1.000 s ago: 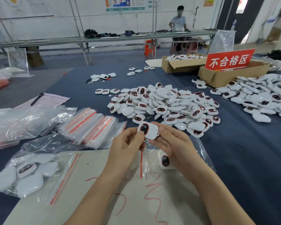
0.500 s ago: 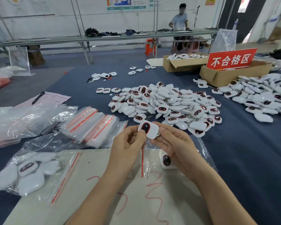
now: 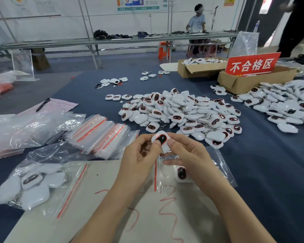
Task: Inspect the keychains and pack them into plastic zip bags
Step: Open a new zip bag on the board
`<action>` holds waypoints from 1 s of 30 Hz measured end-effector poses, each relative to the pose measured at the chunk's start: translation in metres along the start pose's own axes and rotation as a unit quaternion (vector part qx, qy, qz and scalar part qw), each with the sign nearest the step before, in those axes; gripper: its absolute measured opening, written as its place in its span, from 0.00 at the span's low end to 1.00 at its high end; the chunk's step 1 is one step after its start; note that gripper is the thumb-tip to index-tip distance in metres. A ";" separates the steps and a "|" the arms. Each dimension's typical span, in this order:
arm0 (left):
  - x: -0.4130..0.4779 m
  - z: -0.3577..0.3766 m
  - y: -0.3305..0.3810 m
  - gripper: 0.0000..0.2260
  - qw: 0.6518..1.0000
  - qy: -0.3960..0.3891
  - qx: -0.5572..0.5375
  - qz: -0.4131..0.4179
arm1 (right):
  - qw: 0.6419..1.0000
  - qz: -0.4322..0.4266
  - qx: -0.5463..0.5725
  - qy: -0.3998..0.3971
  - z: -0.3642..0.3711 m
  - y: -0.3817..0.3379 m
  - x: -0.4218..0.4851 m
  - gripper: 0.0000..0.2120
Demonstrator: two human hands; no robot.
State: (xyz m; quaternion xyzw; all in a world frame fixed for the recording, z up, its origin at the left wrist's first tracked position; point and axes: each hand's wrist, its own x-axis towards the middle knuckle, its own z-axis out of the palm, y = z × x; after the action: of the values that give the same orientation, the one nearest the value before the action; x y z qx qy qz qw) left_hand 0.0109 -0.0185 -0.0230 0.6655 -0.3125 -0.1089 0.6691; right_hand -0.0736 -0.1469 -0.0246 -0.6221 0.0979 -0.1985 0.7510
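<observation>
White keychain (image 3: pixel 163 138) held up at the table's (image 3: pixel 261 181) near edge, L hand (image 3: pixel 139 156) & R hand (image 3: pixel 189 155) both pinching it, thumbs on top. Zip bag (image 3: pixel 217 163) lies right under w/ bagged unit (image 3: pixel 181 173) inside. Big pile (image 3: pixel 182 113) just behind.

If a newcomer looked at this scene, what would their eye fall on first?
The left hand and right hand pinch one white keychain at centre. Behind them a large pile of keychains lies on the blue table; a red sign stands at a cardboard box, upper right.
</observation>
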 end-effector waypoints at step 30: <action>-0.006 0.001 0.003 0.12 0.997 -0.055 -0.042 0.018 | 1.000 0.010 -0.017 0.021 -0.002 -0.006 -0.003 0.08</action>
State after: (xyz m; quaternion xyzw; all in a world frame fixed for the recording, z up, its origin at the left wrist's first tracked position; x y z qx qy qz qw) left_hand 0.0054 -0.0158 -0.0220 0.6240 -0.3560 -0.1467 0.6800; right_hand -0.0782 -0.1484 -0.0197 -0.6295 0.1228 -0.2024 0.7400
